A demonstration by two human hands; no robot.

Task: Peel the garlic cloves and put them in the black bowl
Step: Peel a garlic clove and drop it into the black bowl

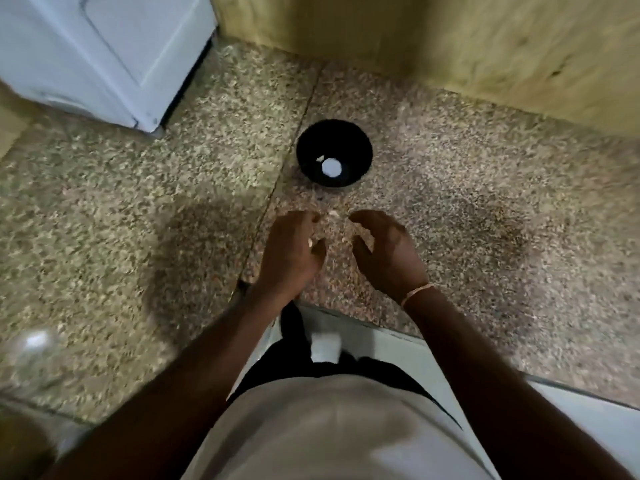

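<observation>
The black bowl stands on the speckled stone counter, just beyond my hands. In it lie a round white peeled clove and a smaller pale piece. My left hand hovers over the counter with curled fingers. A pale bit shows at its thumb tip, and blur hides whether it is garlic or a nail. My right hand is beside it, fingers loosely curved and holding nothing I can see. Small pale garlic bits lie on the counter between the two hands.
A white appliance stands at the back left. A yellowish wall runs along the back and right. The counter's front edge is just under my wrists. A blurred glassy object sits at the near left.
</observation>
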